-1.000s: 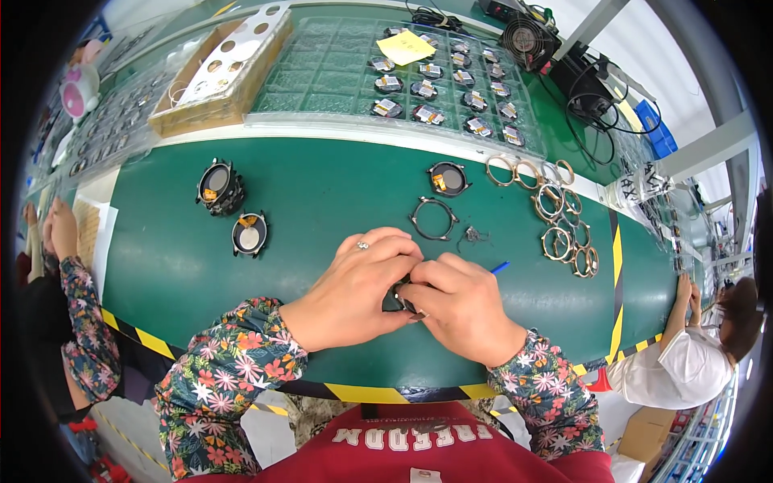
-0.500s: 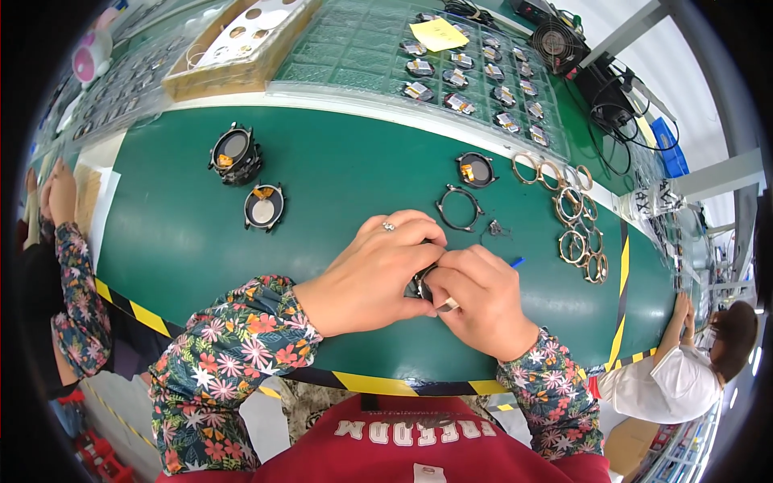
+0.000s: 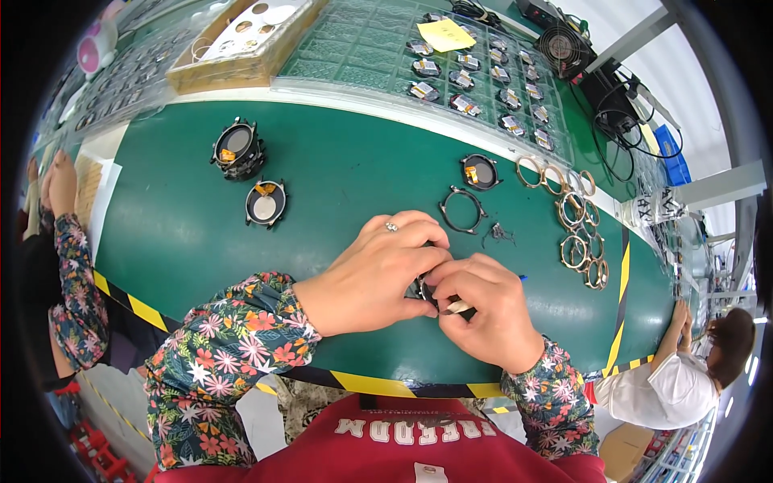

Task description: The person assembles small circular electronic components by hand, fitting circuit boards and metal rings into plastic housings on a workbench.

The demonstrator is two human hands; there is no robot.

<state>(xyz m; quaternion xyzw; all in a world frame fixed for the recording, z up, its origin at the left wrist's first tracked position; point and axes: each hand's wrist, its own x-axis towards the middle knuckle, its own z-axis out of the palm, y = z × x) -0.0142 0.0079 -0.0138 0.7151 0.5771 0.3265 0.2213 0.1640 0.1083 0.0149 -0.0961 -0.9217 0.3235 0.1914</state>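
Note:
Near the front middle of the table, my left hand [image 3: 378, 270] is closed round a small dark watch case [image 3: 428, 291], mostly hidden by the fingers. My right hand [image 3: 487, 310] meets it from the right, its fingers pinched at the case's edge. A slim tool sits in that hand; its pale part [image 3: 459, 307] shows by the thumb and a blue end [image 3: 523, 278] peeks out behind the knuckles. What the tool's tip touches is hidden. Beyond my hands lie an empty black watch ring [image 3: 444, 211] and a watch case with an orange flex strip [image 3: 481, 172].
Far left stand a stack of watch cases [image 3: 238, 165] and a single case [image 3: 266, 219]. Metal bezel rings [image 3: 572, 251] cluster at the right, beside a dark scrap [image 3: 498, 234]. Behind are a clear tray [image 3: 354, 48] of watch parts and a box [image 3: 221, 76]. Other people sit at both sides.
My right hand has shifted slightly right and down with the tool, turning a little, so more of the pale part shows. The left hand keeps its hold on the watch case.

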